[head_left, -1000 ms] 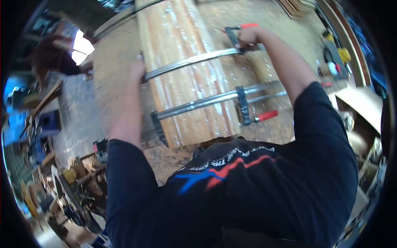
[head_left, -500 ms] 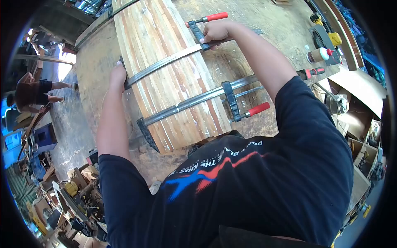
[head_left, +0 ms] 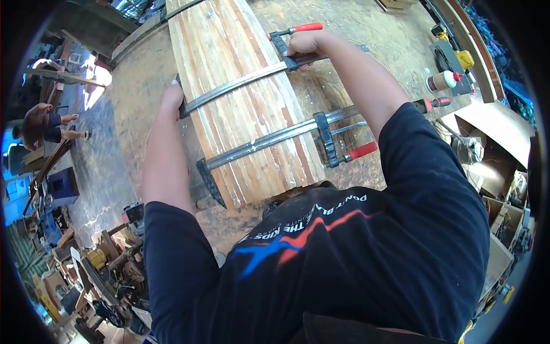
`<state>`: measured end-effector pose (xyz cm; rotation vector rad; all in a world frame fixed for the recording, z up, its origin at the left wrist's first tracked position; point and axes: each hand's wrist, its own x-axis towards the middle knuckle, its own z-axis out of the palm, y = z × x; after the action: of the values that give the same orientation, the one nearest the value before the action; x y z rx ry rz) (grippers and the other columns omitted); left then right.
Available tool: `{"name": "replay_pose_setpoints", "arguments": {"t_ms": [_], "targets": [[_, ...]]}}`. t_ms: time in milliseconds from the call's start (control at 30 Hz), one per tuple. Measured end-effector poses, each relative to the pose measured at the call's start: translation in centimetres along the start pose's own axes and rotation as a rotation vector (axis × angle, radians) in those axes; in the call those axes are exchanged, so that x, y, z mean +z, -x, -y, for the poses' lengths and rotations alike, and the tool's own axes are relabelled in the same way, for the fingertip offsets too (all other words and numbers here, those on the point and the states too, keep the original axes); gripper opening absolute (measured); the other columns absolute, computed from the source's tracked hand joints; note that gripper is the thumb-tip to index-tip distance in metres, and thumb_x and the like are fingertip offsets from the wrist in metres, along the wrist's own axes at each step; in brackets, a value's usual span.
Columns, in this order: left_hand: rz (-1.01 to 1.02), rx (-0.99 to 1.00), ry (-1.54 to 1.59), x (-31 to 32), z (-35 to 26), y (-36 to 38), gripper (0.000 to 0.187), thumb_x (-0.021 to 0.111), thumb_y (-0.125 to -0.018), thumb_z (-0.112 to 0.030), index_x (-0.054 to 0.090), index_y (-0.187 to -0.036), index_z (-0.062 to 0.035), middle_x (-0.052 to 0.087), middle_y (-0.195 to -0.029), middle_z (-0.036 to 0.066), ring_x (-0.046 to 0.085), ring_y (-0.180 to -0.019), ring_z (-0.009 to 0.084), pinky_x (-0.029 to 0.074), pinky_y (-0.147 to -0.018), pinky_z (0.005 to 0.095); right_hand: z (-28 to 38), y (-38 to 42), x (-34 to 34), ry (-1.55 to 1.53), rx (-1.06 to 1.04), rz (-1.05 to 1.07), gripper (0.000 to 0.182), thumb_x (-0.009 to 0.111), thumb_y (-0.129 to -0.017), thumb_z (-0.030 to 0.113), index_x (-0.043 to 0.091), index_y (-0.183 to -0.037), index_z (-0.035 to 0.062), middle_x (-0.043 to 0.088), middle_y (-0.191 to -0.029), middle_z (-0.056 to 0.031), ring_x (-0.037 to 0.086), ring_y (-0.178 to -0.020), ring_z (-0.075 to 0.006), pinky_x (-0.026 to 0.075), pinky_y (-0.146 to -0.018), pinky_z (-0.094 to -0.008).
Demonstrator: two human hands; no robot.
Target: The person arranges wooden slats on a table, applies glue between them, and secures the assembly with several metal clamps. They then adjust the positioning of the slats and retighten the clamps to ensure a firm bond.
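A panel of glued wood strips (head_left: 229,49), streaked with white glue, lies lengthwise before me. Across its middle runs a steel bar clamp (head_left: 238,88). My left hand (head_left: 171,100) is closed around the dark jaw at the bar's left end, its fingers partly hidden. At the panel's right edge, my right hand (head_left: 306,46) grips the same clamp's sliding jaw (head_left: 282,50), below its red handle (head_left: 307,27). Nearer my body, a second bar clamp (head_left: 263,142) spans the panel, its red handle (head_left: 362,151) sticking out to the right.
The panel rests on a worn wooden worktable (head_left: 137,92). A glue bottle (head_left: 441,81) with a red cap and a yellow-black power tool (head_left: 462,59) are on the right. Another person (head_left: 39,126) is at far left. Cluttered tools (head_left: 97,258) fill the lower left.
My view has shifted slightly, so the panel and clamps appear a little further right. Both hands keep their hold on the same clamp. The person at far left has changed leg position.
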<state>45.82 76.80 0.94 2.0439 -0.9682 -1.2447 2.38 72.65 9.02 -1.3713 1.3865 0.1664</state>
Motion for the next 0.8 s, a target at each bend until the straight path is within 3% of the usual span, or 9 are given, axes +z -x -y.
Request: {"name": "replay_pose_setpoints", "arguments": {"t_ms": [100, 233, 300, 433, 500, 600, 667, 767, 800], "targets": [[0.008, -0.025, 0.074, 0.7, -2.9, 4.9, 0.058, 0.033, -0.113, -0.04, 0.057, -0.135, 0.0076, 0.065, -0.131, 0.02, 0.065, -0.114, 0.0266, 0.05, -0.1, 0.0403, 0.7, 0.2, 0.9, 0.019, -0.032, -0.054, 0.031, 0.05, -0.105, 0.022, 0.072, -0.094, 0.0029, 0.074, -0.079, -0.0095, 0.069, -0.063, -0.0177, 0.051, -0.057, -0.0346], [0.02, -0.054, 0.072, 0.4, -2.0, 3.1, 0.057, 0.032, -0.113, -0.041, 0.06, -0.131, 0.0049, 0.069, -0.123, 0.019, 0.068, -0.106, 0.0249, 0.053, -0.093, 0.0408, 1.3, 1.1, 1.0, 0.076, -0.058, -0.11, 0.031, 0.051, -0.104, 0.02, 0.071, -0.09, 0.0003, 0.072, -0.074, -0.0102, 0.066, -0.055, -0.0174, 0.049, -0.051, -0.0342], [-0.009, -0.059, 0.031, 0.5, -0.8, 0.9, 0.056, 0.032, -0.113, -0.041, 0.061, -0.13, 0.0038, 0.07, -0.122, 0.018, 0.068, -0.105, 0.0242, 0.053, -0.091, 0.041, 1.0, 0.5, 1.1, 0.128, -0.06, -0.113, 0.034, 0.049, -0.104, 0.023, 0.073, -0.089, 0.0036, 0.072, -0.075, -0.0076, 0.065, -0.057, -0.0167, 0.05, -0.054, -0.0349], [0.063, -0.094, 0.043, 0.8, -3.2, 4.1, 0.057, 0.031, -0.114, -0.041, 0.057, -0.133, 0.0054, 0.067, -0.128, 0.018, 0.066, -0.108, 0.0243, 0.051, -0.096, 0.0407, 0.9, 0.4, 1.2, 0.225, -0.064, -0.13, 0.04, 0.044, -0.102, 0.026, 0.074, -0.086, 0.0073, 0.072, -0.074, -0.0059, 0.064, -0.059, -0.0161, 0.05, -0.054, -0.0351], [-0.003, -0.006, -0.076, 0.9, -2.6, 4.2, 0.058, 0.031, -0.114, -0.04, 0.058, -0.133, 0.007, 0.067, -0.128, 0.019, 0.065, -0.11, 0.025, 0.05, -0.097, 0.04, 1.1, 0.4, 1.5, 0.301, -0.038, -0.121, 0.045, 0.038, -0.101, 0.03, 0.075, -0.086, 0.0093, 0.072, -0.074, -0.0055, 0.064, -0.058, -0.0148, 0.049, -0.053, -0.0349], [-0.058, 0.056, -0.19, 0.6, -2.2, 2.8, 0.059, 0.03, -0.114, -0.039, 0.057, -0.134, 0.0096, 0.066, -0.13, 0.02, 0.063, -0.114, 0.0262, 0.048, -0.099, 0.0394, 0.5, -0.3, 3.4, 0.346, -0.205, -0.493, 0.054, 0.038, -0.104, 0.042, 0.074, -0.09, 0.004, 0.072, -0.077, -0.0121, 0.07, -0.068, -0.0278, 0.055, -0.068, -0.0455], [-0.06, 0.023, -0.175, 0.6, -1.4, 1.8, 0.06, 0.03, -0.114, -0.039, 0.056, -0.135, 0.0108, 0.065, -0.132, 0.022, 0.062, -0.117, 0.0268, 0.047, -0.1, 0.0392, -0.1, -2.4, 4.1, 0.413, -0.139, -0.628, 0.043, 0.047, -0.101, 0.035, 0.073, -0.11, 0.0028, 0.075, -0.106, -0.0163, 0.072, -0.099, -0.0344, 0.055, -0.09, -0.0477], [-0.034, -0.027, -0.13, 0.2, -0.7, 0.3, 0.061, 0.032, -0.113, -0.039, 0.056, -0.137, 0.0119, 0.063, -0.136, 0.023, 0.061, -0.121, 0.0271, 0.046, -0.101, 0.0391, 1.5, -0.7, 4.2, 0.494, 0.025, -0.488, 0.038, 0.055, -0.095, 0.021, 0.07, -0.127, 0.0061, 0.066, -0.137, -0.0156, 0.064, -0.126, -0.0327, 0.051, -0.103, -0.0452], [-0.032, -0.013, -0.153, 0.1, -0.4, 0.0, 0.061, 0.032, -0.113, -0.039, 0.055, -0.137, 0.0122, 0.062, -0.137, 0.023, 0.061, -0.123, 0.0271, 0.046, -0.101, 0.0392, 1.8, -0.1, 4.4, 0.511, 0.023, -0.485, 0.038, 0.054, -0.095, 0.021, 0.07, -0.127, 0.006, 0.067, -0.136, -0.0157, 0.064, -0.126, -0.033, 0.051, -0.103, -0.0454]]}}
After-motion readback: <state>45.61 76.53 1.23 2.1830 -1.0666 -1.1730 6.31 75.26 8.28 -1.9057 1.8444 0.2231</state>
